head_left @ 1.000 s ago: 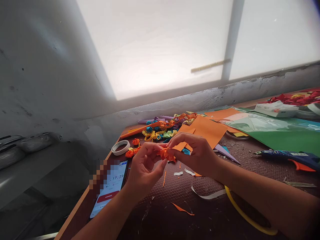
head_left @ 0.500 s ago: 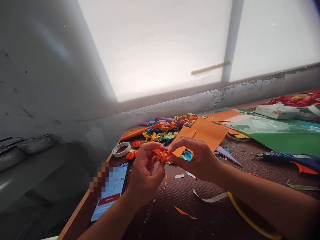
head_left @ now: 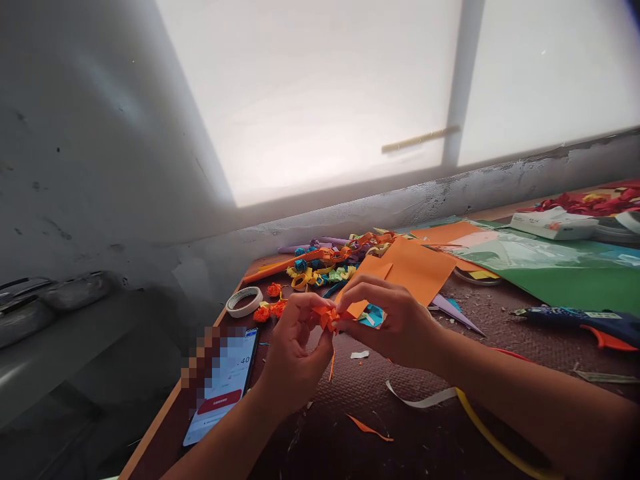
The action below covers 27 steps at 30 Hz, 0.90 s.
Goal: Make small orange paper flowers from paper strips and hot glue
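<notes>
Between both hands, above the dark textured tabletop (head_left: 345, 420), is a small orange paper flower (head_left: 330, 320) with folded, pointed petals. My left hand (head_left: 300, 353) pinches it from the left, fingertips and thumb closed on its edge. From the right, my right hand (head_left: 387, 320) grips it between thumb and index finger. Parts of the flower are hidden behind the fingers. Just left of it on the table lie several finished orange paper flowers (head_left: 267, 310). Orange paper sheets (head_left: 420, 267) lie behind my right hand.
A tape roll (head_left: 244, 302) and a lit phone (head_left: 220, 393) lie along the left edge. Colourful paper flowers and strips (head_left: 320, 267) are heaped at the back. To the right are a glue gun (head_left: 575, 317), green sheets (head_left: 550, 267) and a tissue pack (head_left: 555, 223). Paper scraps (head_left: 370, 427) litter the front.
The orange flower has turned a little in my fingers and shifted slightly right and down. Both hands keep their pinch on it.
</notes>
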{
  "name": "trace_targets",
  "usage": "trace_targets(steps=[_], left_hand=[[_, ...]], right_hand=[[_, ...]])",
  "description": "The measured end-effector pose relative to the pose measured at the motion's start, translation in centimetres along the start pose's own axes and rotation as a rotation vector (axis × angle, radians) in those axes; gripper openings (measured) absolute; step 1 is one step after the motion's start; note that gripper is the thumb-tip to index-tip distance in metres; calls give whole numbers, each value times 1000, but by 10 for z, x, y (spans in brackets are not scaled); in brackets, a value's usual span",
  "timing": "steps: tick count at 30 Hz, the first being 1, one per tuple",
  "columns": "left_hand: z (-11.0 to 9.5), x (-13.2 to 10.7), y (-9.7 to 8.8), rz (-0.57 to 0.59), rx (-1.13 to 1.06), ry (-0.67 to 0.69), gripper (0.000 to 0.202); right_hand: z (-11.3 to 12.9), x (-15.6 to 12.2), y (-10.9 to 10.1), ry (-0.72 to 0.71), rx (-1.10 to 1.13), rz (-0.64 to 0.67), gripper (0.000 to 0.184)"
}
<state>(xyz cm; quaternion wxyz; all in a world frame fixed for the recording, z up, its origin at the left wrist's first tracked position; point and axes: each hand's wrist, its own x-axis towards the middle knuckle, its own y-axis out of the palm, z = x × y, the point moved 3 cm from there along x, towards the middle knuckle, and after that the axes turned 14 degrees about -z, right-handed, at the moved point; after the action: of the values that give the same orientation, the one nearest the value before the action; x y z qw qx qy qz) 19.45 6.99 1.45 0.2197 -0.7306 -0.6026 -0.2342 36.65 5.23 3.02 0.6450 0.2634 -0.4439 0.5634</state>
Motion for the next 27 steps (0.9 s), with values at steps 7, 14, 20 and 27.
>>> trace_targets(steps=[7,14,20,27], left_hand=[[-1,-2,4,62,49,-37,15],[6,-1,3,-85,209,-3,16],[7,-1,-1,-92,284,94,23],[6,1,-3,-116,278,105,21]], right_hand=[[6,-1,4,57,-52,-49,15],[-7,-3,8,548,-67,-22,10],[-9,0,7,634,-7,32,19],[-13,0,5,630,-7,10,22]])
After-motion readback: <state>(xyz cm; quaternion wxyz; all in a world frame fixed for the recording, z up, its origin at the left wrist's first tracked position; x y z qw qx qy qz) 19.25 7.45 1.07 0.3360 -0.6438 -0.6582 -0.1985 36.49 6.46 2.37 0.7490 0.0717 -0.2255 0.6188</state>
